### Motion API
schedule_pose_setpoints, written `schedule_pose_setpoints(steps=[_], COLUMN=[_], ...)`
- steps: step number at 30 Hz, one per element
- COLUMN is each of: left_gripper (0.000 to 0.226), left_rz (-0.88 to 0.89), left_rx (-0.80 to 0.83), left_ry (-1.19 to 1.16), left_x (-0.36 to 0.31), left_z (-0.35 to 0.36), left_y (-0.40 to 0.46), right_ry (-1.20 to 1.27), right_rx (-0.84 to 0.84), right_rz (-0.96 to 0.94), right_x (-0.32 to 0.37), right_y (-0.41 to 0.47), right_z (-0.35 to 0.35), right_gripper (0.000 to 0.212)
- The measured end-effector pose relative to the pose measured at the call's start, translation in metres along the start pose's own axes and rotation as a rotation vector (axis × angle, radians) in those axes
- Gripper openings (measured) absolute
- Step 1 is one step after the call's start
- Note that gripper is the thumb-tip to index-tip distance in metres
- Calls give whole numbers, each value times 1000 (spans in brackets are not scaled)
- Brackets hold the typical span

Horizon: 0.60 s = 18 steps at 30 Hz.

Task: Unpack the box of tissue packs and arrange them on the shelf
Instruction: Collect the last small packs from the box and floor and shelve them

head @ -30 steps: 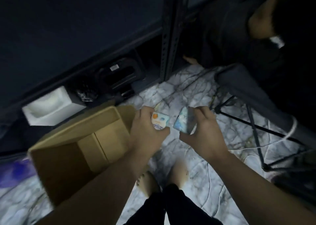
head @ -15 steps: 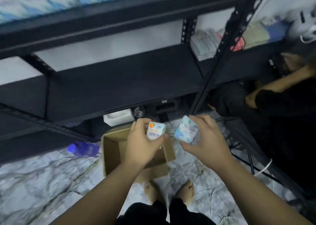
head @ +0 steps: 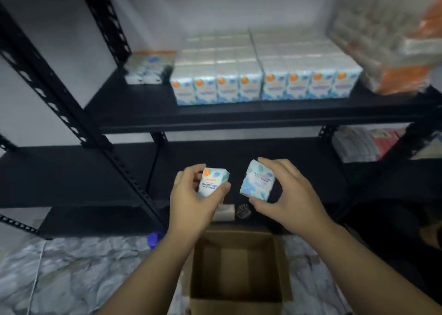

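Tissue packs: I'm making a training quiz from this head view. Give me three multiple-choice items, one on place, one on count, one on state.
1. Where is the cardboard box?
A. On the floor below the hands
B. On the top shelf
C. On a chair

2. How many packs are being held?
A. None
B. Two
C. Four

3. The box is:
A. Taped shut
B. Crushed flat
C. Open

A: it sits on the floor.
B: left hand grips the left tissue pack, right hand the right tissue pack.
C: its inside shows.

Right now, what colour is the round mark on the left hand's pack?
Orange, at the top corner of the tissue pack; head view.
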<state>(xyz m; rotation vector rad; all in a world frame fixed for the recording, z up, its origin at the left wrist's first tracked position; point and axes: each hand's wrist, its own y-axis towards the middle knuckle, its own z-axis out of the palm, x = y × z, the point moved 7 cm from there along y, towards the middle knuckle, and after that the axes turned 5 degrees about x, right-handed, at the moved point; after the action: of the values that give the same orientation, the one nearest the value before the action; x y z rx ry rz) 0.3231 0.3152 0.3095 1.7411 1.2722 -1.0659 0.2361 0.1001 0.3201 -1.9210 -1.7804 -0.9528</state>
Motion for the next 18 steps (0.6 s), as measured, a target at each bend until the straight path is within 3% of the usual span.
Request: schedule_pose_setpoints(steps=[9, 14, 18], left_gripper=[55, 57, 41], left_rz=[155, 157, 193], left_rx=[-52, -91, -89], left_ry=[89, 156, 259], left_x=[-34, -30, -29], left_z=[-151, -201, -213], left_y=[101, 156, 186], right_ry=[56, 104, 103], right_rx=[-119, -147, -158], right_rz=[-163, -208, -256], right_x=[140, 177, 188], right_y=[117, 168, 199], right_z=[41, 65, 76], right_gripper=[86, 90, 74])
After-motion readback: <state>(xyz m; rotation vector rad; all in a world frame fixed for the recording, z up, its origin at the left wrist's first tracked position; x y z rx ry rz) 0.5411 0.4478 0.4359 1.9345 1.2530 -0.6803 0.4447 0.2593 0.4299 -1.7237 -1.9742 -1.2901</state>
